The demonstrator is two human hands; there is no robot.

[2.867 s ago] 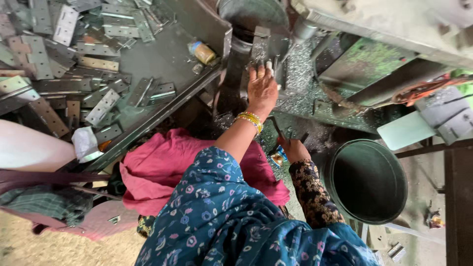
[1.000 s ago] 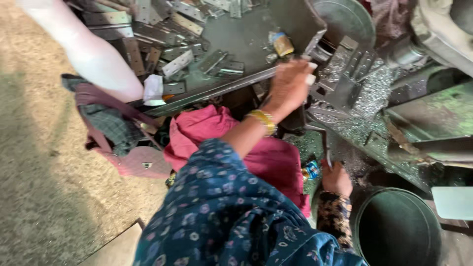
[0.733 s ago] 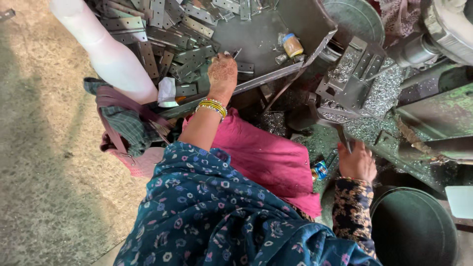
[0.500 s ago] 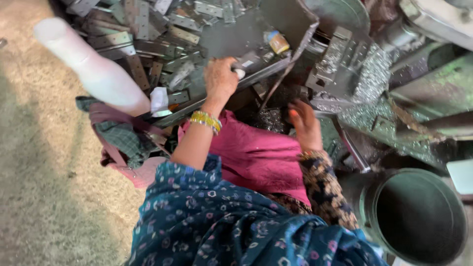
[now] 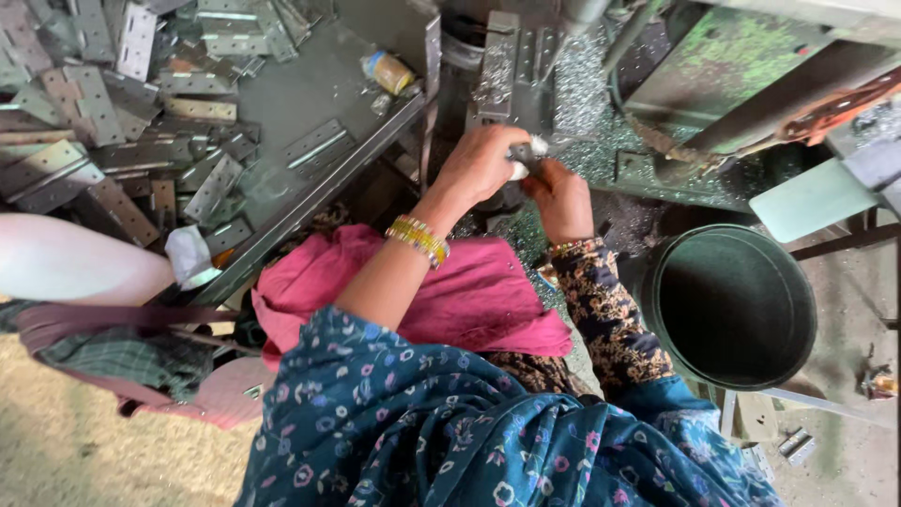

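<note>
Metal hinges point(image 5: 113, 141) were heaped on the grey tray point(image 5: 347, 84) at left. Beside its edge, a small metal piece point(image 5: 527, 152) was gripped by the closed left hand point(image 5: 479, 164), met by the right hand point(image 5: 566, 195), also closed on it. A dark bucket point(image 5: 732, 305) stood at right.

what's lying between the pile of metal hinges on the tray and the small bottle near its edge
In the head view, between the hinge pile and the small bottle lies mostly bare grey tray, with one hinge lying apart nearby.
</note>
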